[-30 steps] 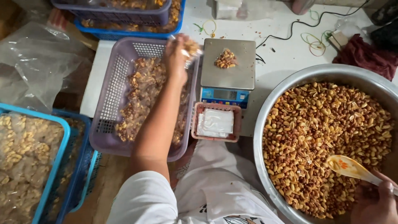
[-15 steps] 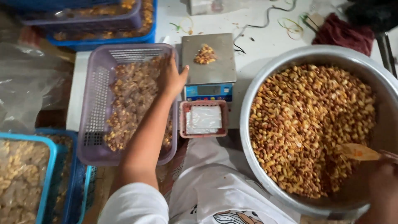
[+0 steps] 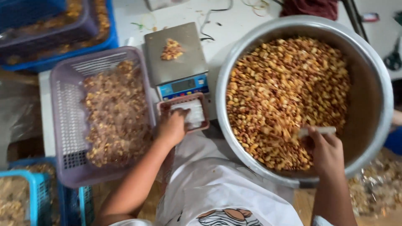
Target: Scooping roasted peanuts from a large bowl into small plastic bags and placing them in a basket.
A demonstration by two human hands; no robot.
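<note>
My left hand rests on the small pink tray holding a white stack of plastic bags, its fingers on the stack. My right hand grips a pale spoon dug into the mixed nut snack that fills the large metal bowl. A digital scale with a small heap of snack on its plate stands just beyond the tray.
A purple mesh basket of packed snack bags lies left of the scale. Blue baskets with more packs sit at the lower left and top left. A dark red cloth and scissors lie on the white table.
My left hand has come back from the purple basket down to the pink tray. My right hand has moved further into the bowl with the spoon.
</note>
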